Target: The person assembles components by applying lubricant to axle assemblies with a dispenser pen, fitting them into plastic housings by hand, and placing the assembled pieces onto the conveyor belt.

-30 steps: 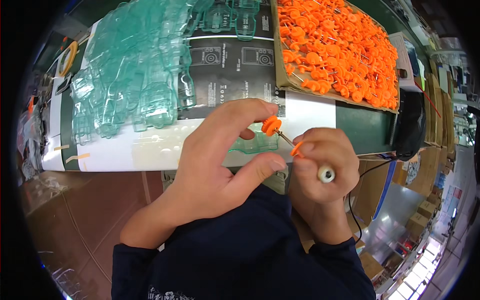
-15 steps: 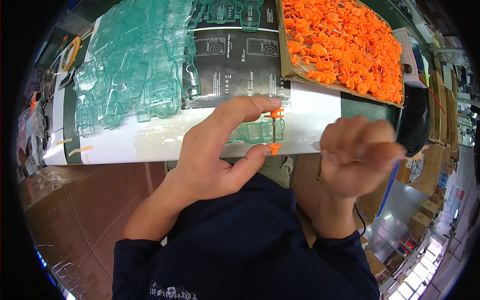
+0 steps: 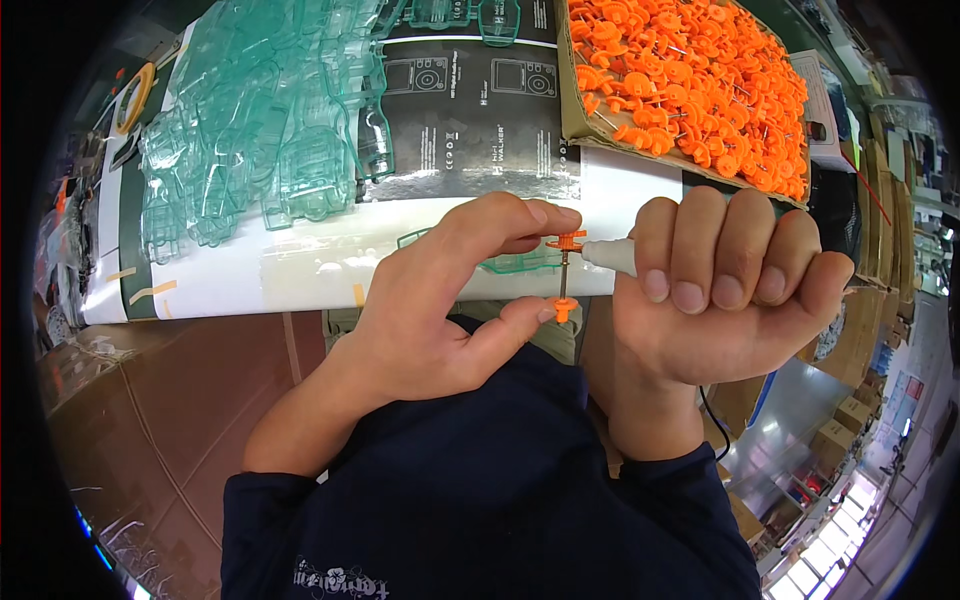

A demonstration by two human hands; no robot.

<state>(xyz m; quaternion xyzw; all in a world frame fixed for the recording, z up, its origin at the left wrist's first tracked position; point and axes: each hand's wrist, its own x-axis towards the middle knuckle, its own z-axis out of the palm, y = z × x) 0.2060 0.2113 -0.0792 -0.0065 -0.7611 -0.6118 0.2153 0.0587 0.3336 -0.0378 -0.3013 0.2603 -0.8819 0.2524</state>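
Between the forefinger and thumb of my left hand [image 3: 430, 300] stands an orange plastic wheel-and-axle piece [image 3: 565, 275], its thin metal shaft upright with an orange end at top and bottom. My right hand [image 3: 725, 290] is closed round a small white nozzle-tipped bottle [image 3: 608, 255]; the fist hides most of it. The nozzle tip meets or nearly meets the shaft just under the upper orange end. Behind my left fingers a clear green plastic shell [image 3: 525, 263] lies on the white table edge, partly covered.
Many clear green shells [image 3: 250, 130] are heaped at the left. A cardboard box [image 3: 640, 155] full of orange wheel-and-axle pieces [image 3: 690, 80] stands at the far right. Black printed sheeting [image 3: 460, 120] covers the middle of the table. A yellow tape roll [image 3: 135, 105] lies far left.
My right hand has moved left and turned, bringing the white nozzle up to the orange piece. My left hand still pinches that piece, shifted slightly right.
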